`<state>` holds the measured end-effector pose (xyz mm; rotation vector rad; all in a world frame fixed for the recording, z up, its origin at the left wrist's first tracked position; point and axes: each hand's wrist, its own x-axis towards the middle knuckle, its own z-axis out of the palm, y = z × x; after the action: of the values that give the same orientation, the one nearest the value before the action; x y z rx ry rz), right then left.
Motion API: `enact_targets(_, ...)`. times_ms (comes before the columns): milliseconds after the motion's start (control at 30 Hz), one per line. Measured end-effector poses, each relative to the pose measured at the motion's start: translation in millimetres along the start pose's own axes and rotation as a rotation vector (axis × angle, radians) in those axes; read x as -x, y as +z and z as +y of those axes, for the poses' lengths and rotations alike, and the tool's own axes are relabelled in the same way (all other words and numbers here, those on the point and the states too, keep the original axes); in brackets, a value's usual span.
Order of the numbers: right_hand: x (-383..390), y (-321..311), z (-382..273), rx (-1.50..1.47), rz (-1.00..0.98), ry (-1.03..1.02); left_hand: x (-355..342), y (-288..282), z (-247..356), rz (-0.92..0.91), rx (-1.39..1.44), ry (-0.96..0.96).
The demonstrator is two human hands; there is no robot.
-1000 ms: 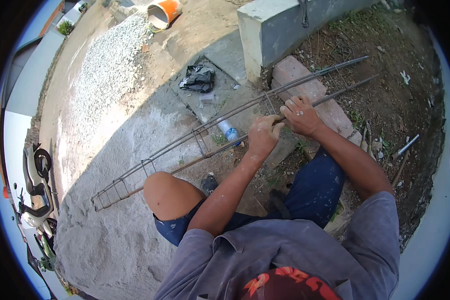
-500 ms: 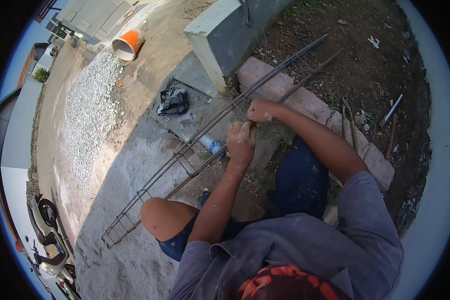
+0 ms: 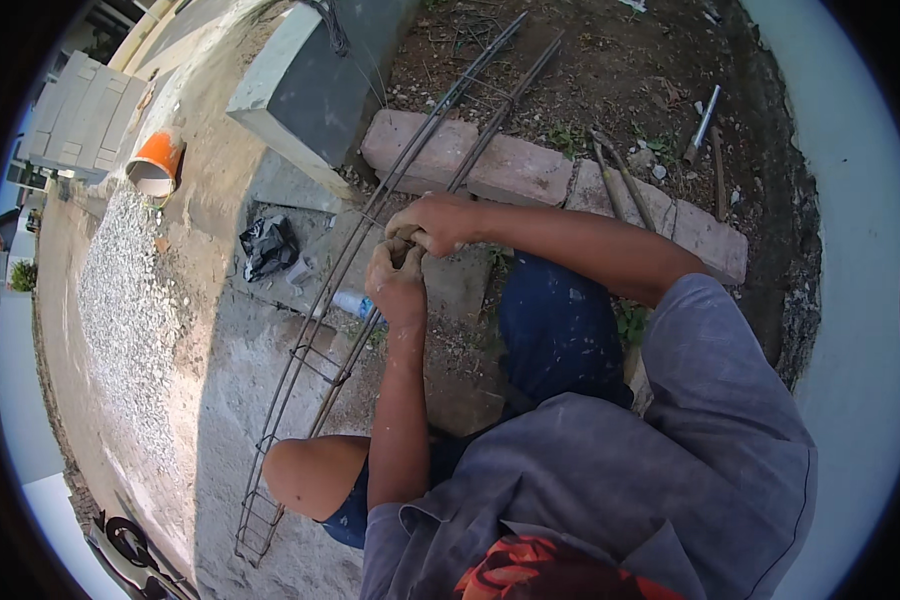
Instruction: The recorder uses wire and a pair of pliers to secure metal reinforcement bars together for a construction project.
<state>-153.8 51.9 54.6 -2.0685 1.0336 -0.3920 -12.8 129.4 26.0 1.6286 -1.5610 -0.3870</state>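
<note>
A long, narrow rebar cage (image 3: 342, 377) of thin steel bars joined by rectangular stirrups slants from the lower left to the far side. Both my hands meet over its nearer bars, around the middle of its length. My left hand (image 3: 396, 287) is closed, thumb bent up toward the fingers of the other hand. Just beyond it, my right hand (image 3: 438, 221) is closed in a pinch, palm down. Whatever small thing the fingertips grip there is hidden between them. The cage's far end rests across a row of pale pink blocks (image 3: 518, 172).
A grey wall stub (image 3: 315, 100) stands beyond the cage. Nearby lie a black plastic bag (image 3: 268, 247) and a clear plastic bottle (image 3: 353, 303). Farther left are a gravel heap (image 3: 130, 320) and a tipped orange bucket (image 3: 158, 160). A metal tube (image 3: 705, 122) lies on the soil at right.
The view has swung, so the cage and surroundings sit farther left and look steeper. My hands stay together at the nearer bars; my left thumb and the right hand's fingers now show more plainly.
</note>
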Motion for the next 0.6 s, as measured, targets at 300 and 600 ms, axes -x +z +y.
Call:
enact_targets(300,32,-73,17,0.467,0.689,0.284,-30,-52,21,-0.193,-0.024,-0.185)
enact_targets(600,131,-117,76,0.503,0.888,0.638,-28,-40,79,-0.300,0.326,-0.091)
